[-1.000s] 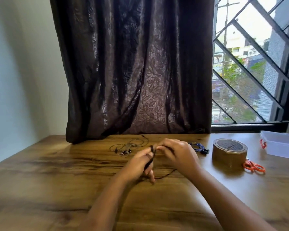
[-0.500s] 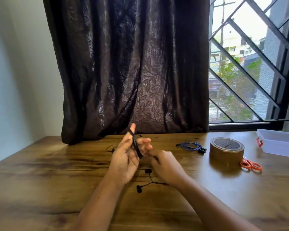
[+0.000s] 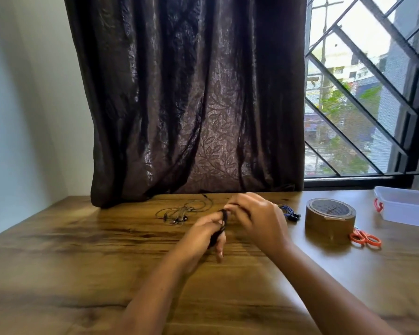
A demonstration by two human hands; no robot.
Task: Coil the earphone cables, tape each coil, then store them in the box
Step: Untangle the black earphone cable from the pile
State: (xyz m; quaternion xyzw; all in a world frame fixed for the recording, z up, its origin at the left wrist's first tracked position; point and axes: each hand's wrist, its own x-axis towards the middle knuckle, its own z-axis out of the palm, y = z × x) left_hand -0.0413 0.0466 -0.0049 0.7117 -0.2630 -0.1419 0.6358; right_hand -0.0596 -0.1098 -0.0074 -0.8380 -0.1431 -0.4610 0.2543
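Black cable round left hand, right hand pinching (blurred)

Dark curtain beside barred window, wooden table below

Table, curtain and barred window

A brown wood-grain table runs up to a pale plain wall on the left. A dark brown glossy curtain with a leaf pattern hangs in folds, its hem touching the tabletop. Right of it, a window with a black diagonal metal grille shows green trees and blurred buildings. Small orange-handled scissors lie flat on the table's right side.
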